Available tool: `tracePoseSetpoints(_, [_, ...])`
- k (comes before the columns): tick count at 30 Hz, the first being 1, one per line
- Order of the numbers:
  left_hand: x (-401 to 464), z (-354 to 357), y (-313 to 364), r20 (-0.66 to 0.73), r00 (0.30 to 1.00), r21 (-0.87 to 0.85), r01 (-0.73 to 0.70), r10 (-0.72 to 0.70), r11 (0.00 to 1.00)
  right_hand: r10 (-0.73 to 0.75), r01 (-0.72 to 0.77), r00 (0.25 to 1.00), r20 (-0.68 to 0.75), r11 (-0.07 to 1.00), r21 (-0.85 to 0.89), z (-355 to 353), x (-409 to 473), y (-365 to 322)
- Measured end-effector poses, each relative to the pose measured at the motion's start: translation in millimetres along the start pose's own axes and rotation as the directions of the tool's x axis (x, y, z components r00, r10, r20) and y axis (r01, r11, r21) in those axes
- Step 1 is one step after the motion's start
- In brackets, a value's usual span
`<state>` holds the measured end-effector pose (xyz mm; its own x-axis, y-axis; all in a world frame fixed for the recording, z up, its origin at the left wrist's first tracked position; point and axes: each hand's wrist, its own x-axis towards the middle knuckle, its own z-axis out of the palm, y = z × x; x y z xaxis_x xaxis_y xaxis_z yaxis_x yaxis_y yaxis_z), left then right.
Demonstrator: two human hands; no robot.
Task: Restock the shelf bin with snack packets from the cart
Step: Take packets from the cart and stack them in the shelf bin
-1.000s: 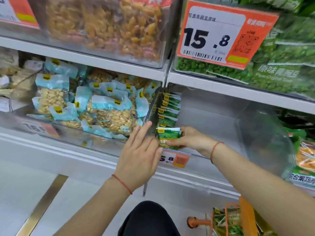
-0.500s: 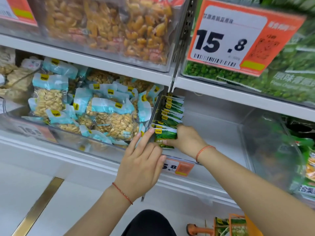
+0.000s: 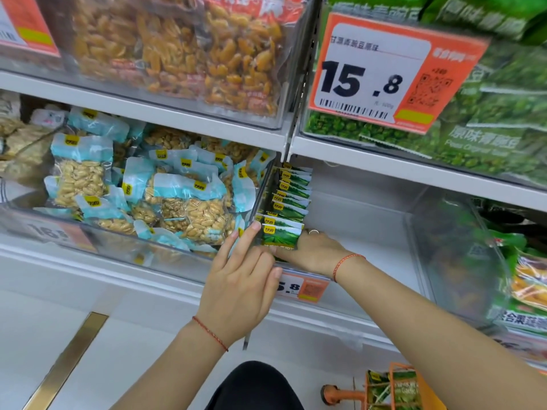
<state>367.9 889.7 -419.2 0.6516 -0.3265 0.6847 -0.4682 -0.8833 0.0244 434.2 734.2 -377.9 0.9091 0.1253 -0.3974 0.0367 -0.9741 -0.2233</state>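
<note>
My right hand pinches the front packet in the bin; my left hand, fingers straight, should square it against the row.

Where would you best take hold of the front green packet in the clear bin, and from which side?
Pinch the front green packet by its top edge, coming from above: it stands upright against the row, and the right hand and left hand cover its lower part, so that edge seems freest.

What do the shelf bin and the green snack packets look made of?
Shelf bin: clear rigid plastic, probably acrylic; contents show through its glossy walls. Green snack packets: thin printed plastic film, slightly shiny, with flat sealed top edges; whether foil-lined cannot be told.
</note>
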Motion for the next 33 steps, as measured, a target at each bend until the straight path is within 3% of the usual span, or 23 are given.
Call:
tracePoseSetpoints(8, [-1, -1, 0, 0.015, 1.000, 0.002, -0.012, 0.012, 1.000, 0.069, -0.068, 0.997, -0.019, 0.996, 0.057, 10, 18, 13])
tracePoseSetpoints(14, [0, -2, -2, 0.030, 0.999, -0.006, -0.013, 0.013, 1.000, 0.031, -0.032, 0.999, 0.011, 0.999, 0.037, 3, 14, 14])
tracePoseSetpoints(19, [2, -7, -3, 0.092, 0.996, -0.027, -0.009, 0.011, 1.000, 0.000, -0.040, 0.994, 0.109, 0.928, 0.370, -20, -12, 12])
tracePoseSetpoints(23, [1, -12, -4, 0.146, 0.989, -0.063, 0.002, 0.008, 0.998, 0.036, 0.029, 0.985, -0.169, 0.929, 0.369, -34, -57, 29])
tracePoseSetpoints(26, [4, -19, 7, 0.141, 0.986, -0.149, 0.112, -0.091, 0.982, 0.030, 0.136, 0.928, -0.371, 0.900, 0.415, -34, -107, 47])
tracePoseSetpoints(30, [14, -36, 55, 0.095, 0.988, -0.267, 0.146, -0.125, 0.953, 0.057, 0.177, 0.887, -0.458, 0.874, 0.452, -27, -176, 79])
tracePoseSetpoints(33, [21, -52, 111, 0.107, 0.994, -0.533, 0.079, -0.025, 0.843, 0.113, 0.156, 0.859, -0.499, 0.872, 0.465, -15, -223, 116])
